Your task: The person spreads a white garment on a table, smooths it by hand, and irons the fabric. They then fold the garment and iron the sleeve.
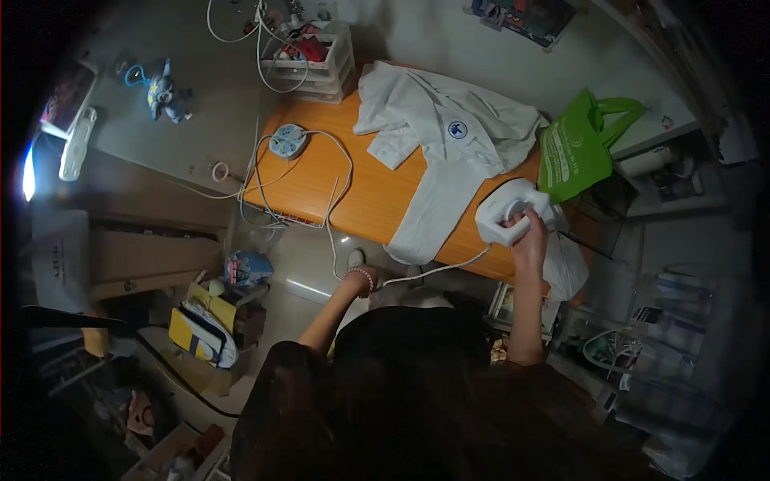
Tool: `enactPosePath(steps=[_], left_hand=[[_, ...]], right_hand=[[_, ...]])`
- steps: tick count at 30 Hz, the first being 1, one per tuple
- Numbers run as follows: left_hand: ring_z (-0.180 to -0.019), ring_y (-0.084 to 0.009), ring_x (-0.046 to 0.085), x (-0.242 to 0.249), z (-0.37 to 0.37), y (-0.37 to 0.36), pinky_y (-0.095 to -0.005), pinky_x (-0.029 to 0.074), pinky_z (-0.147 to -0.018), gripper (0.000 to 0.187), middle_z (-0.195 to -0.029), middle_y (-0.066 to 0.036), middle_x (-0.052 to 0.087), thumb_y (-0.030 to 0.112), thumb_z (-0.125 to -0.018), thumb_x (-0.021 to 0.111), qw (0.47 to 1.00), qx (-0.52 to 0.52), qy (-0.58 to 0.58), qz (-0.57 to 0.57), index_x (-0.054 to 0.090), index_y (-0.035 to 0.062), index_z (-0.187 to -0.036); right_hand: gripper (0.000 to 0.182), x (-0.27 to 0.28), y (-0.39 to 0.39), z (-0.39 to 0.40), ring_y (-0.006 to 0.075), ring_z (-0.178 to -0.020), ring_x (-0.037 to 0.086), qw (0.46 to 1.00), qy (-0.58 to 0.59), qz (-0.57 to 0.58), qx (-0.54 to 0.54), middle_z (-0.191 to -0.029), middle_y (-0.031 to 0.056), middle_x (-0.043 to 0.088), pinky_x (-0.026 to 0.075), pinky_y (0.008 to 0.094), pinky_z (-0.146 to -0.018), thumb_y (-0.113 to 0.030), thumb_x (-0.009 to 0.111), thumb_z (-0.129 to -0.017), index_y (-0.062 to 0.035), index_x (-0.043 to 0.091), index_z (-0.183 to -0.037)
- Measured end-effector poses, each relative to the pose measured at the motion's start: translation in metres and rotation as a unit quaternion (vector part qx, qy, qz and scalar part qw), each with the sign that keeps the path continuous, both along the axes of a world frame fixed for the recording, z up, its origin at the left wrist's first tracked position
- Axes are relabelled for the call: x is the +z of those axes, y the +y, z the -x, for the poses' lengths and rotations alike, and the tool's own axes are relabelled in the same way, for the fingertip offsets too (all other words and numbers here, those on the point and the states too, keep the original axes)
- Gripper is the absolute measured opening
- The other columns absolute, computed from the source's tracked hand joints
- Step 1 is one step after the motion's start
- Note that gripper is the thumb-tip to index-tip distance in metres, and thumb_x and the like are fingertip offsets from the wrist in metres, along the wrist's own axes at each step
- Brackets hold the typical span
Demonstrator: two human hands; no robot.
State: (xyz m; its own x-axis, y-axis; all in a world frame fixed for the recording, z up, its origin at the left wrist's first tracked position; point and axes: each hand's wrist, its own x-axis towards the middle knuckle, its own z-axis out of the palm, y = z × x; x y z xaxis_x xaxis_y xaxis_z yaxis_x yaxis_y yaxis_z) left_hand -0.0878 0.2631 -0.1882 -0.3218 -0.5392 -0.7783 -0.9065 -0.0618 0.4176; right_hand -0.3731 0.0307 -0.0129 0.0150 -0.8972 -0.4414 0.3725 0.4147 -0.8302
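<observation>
My right hand (529, 231) is closed round the handle of a white iron (499, 210) at the right part of the orange table (373, 188). A white garment (457, 132) with a round blue logo lies rumpled on the table, one sleeve reaching over the front edge. More white cloth (565, 264) hangs at the right end, below the iron. My left hand (365, 280), with a beaded bracelet at the wrist, is low in front of the table beside the white cord (437, 270); its fingers are too hidden to read.
A green bag (577, 144) stands at the table's right end. A power strip (288, 140) with looping cords lies on the left part, near white drawers (313, 68). A yellow-and-white bag (204, 327) sits at the lower left.
</observation>
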Motion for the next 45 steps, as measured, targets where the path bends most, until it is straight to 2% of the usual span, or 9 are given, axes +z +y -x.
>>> enactPosePath(steps=[9,14,21,28,35,36,38,40,45], left_hand=[[-0.061,-0.0168,0.059,0.074,0.062,-0.038,-0.0355,0.046,-0.054,0.037,-0.091,-0.005,0.065,0.035,-0.093,0.061,0.723,0.467,0.490,0.140,0.058,0.0025,-0.111],[-0.064,-0.0318,0.065,0.130,0.103,-0.080,-0.0405,0.051,-0.056,0.061,-0.082,-0.019,0.066,0.054,-0.081,0.070,0.784,0.541,0.088,0.291,0.048,-0.0012,-0.098],[-0.073,-0.0339,0.063,0.158,0.097,-0.092,-0.0404,0.050,-0.053,0.053,-0.099,-0.018,0.052,0.039,-0.077,0.075,0.658,0.517,-0.084,0.542,0.051,0.0018,-0.106],[-0.071,-0.0303,0.062,0.179,0.069,-0.102,-0.0396,0.050,-0.052,0.048,-0.101,-0.015,0.048,0.027,-0.080,0.071,0.736,0.376,-0.052,0.561,0.053,0.0201,-0.125],[-0.063,-0.0289,0.066,0.121,0.062,-0.104,-0.0394,0.052,-0.050,0.040,-0.100,-0.014,0.060,0.016,-0.088,0.054,0.777,0.266,-0.085,0.564,0.048,0.0039,-0.125],[-0.063,-0.0288,0.067,0.120,0.059,-0.106,-0.0397,0.052,-0.050,0.038,-0.100,-0.014,0.062,0.015,-0.088,0.052,0.788,0.250,-0.100,0.555,0.048,0.0011,-0.123],[-0.064,-0.0294,0.067,0.119,0.052,-0.108,-0.0398,0.052,-0.051,0.038,-0.102,-0.015,0.062,0.016,-0.088,0.052,0.796,0.224,-0.088,0.556,0.048,0.0020,-0.123],[-0.064,-0.0300,0.067,0.117,0.049,-0.113,-0.0398,0.052,-0.051,0.037,-0.105,-0.016,0.062,0.017,-0.089,0.052,0.803,0.200,-0.079,0.555,0.048,0.0030,-0.123],[-0.071,-0.0352,0.068,0.080,0.034,-0.135,-0.0472,0.053,-0.061,0.040,-0.109,-0.020,0.062,0.020,-0.091,0.051,0.872,0.217,-0.036,0.438,0.044,0.0043,-0.127]], right_hand=[[0.040,-0.023,0.009,-0.039,0.0267,-0.116,0.056,0.980,-0.095,-0.174,0.021,-0.123,0.0093,0.055,0.050,0.0415,-0.096,-0.022,0.069,-0.090,-0.0068,0.054,-0.123],[0.041,-0.034,0.033,-0.066,0.0225,-0.114,0.057,0.957,-0.121,-0.259,0.044,-0.119,0.0074,0.057,0.052,0.0359,-0.092,-0.025,0.072,-0.087,-0.0081,0.055,-0.120],[0.038,-0.024,0.049,-0.085,0.0176,-0.103,0.061,0.960,-0.150,-0.235,0.014,-0.111,0.0051,0.061,0.047,0.0272,-0.079,-0.029,0.073,-0.086,-0.0055,0.058,-0.113],[0.039,-0.015,0.065,-0.086,0.0155,-0.103,0.060,0.971,-0.116,-0.207,0.025,-0.114,0.0039,0.060,0.043,0.0260,-0.085,-0.032,0.071,-0.088,-0.0085,0.059,-0.116],[0.039,-0.020,0.075,-0.045,0.0141,-0.103,0.059,0.958,-0.080,-0.151,0.231,-0.111,0.0060,0.061,0.044,0.0306,-0.082,-0.028,0.074,-0.085,-0.0094,0.057,-0.115],[0.036,-0.020,0.078,-0.038,0.0176,-0.104,0.060,0.954,0.153,0.001,0.256,-0.112,0.0066,0.063,0.045,0.0335,-0.083,-0.024,0.073,-0.086,-0.0078,0.057,-0.113],[0.033,-0.015,0.073,-0.034,0.0212,-0.106,0.061,0.876,0.375,0.152,0.262,-0.113,0.0072,0.064,0.045,0.0365,-0.084,-0.021,0.072,-0.086,-0.0062,0.057,-0.111],[0.036,0.003,0.056,-0.043,0.0329,-0.101,0.063,0.618,0.569,0.473,0.263,-0.108,0.0136,0.066,0.048,0.0418,-0.078,-0.014,0.075,-0.080,-0.0036,0.056,-0.109],[0.040,-0.060,-0.001,-0.077,0.0422,-0.093,0.063,0.675,0.397,0.468,0.410,-0.102,0.0203,0.066,0.050,0.0451,-0.072,-0.014,0.077,-0.077,-0.0031,0.054,-0.108]])
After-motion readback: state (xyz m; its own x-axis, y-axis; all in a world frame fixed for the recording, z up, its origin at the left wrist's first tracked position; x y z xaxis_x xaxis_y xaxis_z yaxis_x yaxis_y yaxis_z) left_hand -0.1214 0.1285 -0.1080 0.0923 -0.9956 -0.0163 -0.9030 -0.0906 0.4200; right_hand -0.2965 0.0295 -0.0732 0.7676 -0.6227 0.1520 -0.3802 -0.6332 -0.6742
